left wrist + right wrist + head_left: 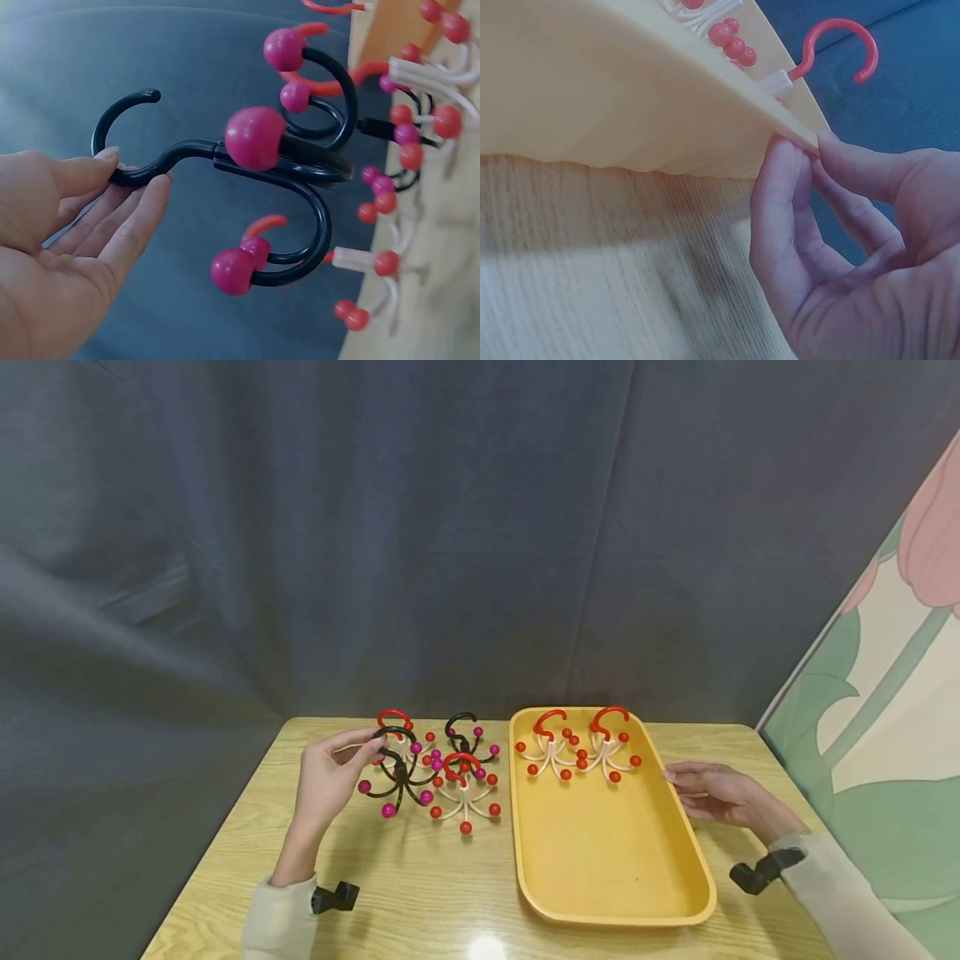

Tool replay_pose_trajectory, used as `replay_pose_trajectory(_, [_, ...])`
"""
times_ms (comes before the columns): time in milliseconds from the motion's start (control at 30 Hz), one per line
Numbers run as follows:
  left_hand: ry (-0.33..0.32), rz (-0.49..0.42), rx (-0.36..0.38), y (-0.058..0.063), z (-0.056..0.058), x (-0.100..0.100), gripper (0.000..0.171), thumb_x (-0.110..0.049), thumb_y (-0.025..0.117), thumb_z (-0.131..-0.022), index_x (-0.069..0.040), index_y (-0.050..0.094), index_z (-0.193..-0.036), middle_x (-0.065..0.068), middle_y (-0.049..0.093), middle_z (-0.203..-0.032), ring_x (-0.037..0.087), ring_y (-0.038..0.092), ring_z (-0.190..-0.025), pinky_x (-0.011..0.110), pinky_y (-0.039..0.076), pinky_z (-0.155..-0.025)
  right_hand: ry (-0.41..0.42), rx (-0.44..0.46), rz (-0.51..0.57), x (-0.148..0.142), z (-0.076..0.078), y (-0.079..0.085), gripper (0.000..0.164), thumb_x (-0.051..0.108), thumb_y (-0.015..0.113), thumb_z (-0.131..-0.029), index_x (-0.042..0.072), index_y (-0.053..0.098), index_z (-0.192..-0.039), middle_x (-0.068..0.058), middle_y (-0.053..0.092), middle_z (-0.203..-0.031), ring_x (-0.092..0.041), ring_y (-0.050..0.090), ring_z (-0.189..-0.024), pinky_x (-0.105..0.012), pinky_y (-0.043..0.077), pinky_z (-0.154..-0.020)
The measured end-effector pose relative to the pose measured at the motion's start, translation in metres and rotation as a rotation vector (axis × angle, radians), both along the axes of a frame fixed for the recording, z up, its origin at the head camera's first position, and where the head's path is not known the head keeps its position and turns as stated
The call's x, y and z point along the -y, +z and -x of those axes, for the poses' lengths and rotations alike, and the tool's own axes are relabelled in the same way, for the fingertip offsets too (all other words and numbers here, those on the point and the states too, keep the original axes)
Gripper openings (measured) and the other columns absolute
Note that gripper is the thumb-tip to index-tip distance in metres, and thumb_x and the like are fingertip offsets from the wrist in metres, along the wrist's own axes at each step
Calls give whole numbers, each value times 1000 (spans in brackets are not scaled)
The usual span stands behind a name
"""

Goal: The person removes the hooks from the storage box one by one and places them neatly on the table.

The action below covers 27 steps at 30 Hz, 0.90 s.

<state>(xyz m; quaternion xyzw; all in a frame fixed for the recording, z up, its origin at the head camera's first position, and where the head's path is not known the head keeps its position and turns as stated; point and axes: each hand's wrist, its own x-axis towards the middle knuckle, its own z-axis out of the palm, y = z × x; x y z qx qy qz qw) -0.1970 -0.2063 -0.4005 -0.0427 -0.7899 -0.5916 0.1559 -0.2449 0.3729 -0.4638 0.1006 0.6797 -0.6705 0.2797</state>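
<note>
Between thumb and fingertips, my left hand (327, 777) pinches the curved top of a black claw hook (401, 772) with magenta balls on its arms. In the left wrist view the black claw hook (196, 149) lies sideways across the picture, its balled arms pointing away from the palm. My right hand (722, 795) is at the right side of a yellow tray (615, 919). Up close in the right wrist view, thumb and fingers pinch the tray's rim (799, 135). Two white claw hooks with red tops and red balls (551, 745) (606, 747) stand at the tray's far end.
On the wooden table (420, 885), left of the tray, stand another black claw hook (464, 745) and a white one with red balls (465, 793). A further red-topped hook (393, 715) is partly hidden behind the held one. A dark curtain (450, 568) hangs behind the table.
</note>
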Motion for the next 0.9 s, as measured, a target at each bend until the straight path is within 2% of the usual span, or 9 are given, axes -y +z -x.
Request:
replay_pose_trajectory(133, [0, 14, 26, -12, 1, 6, 26, -16, 76, -98, 0, 77, -119, 24, 78, -115, 3, 79, -82, 13, 51, -64, -5, -5, 3, -1, 0, -2, 11, 22, 66, -105, 21, 74, -112, 2, 80, -97, -13, 77, -84, -33, 66, -82])
replay_pose_trajectory(233, [6, 27, 38, -22, 4, 9, 25, -14, 75, -98, 0, 77, -119, 27, 77, -117, 10, 81, -85, 17, 36, -49, -11, -5, -2, -1, 0, -3, 9, 22, 67, -104, 22, 74, -111, 3, 80, -97, -13, 78, -84, -33, 66, -81])
replay_pose_trajectory(333, [15, 73, 34, -30, 7, 11, 23, -13, 75, -98, -2, 78, -118, 26, 77, -116, 19, 82, -89, 18, 27, -43, -18, -4, -13, 0, 0, -3, 8, 23, 69, -104, 23, 75, -108, 3, 80, -96, -13, 78, -84, -33, 66, -81])
replay_pose_trajectory(500, [14, 137, 15, -40, 12, 13, 20, -9, 74, -98, -3, 79, -116, 23, 78, -115, 33, 81, -95, 19, 33, -44, -4, -7, -2, -1, 0, -3, 12, 24, 68, -104, 21, 74, -113, 2, 80, -98, -13, 78, -85, -33, 66, -82])
replay_pose_trajectory(600, [4, 130, 26, -48, 17, 14, 20, -7, 73, -98, -1, 78, -117, 24, 77, -118, 35, 80, -97, 15, 44, -51, 7, -4, 12, -2, 0, -3, 11, 24, 67, -105, 22, 74, -112, 3, 80, -98, -12, 78, -85, -32, 66, -82])
replay_pose_trajectory(733, [-5, 97, 50, -56, 20, 14, 21, -3, 72, -98, 1, 77, -118, 27, 76, -119, 38, 79, -98, 16, 52, -57, 9, -1, 17, -2, 0, -4, 10, 24, 66, -105, 23, 75, -109, 3, 81, -98, -13, 78, -86, -32, 66, -81])
replay_pose_trajectory(900, [5, 106, 68, -61, 19, 14, 21, -5, 73, -98, -1, 78, -117, 25, 77, -116, 38, 79, -98, 19, 41, -46, 13, -8, 23, -2, -1, -5, 12, 23, 65, -106, 21, 75, -113, 2, 81, -98, -13, 79, -86, -32, 66, -81])
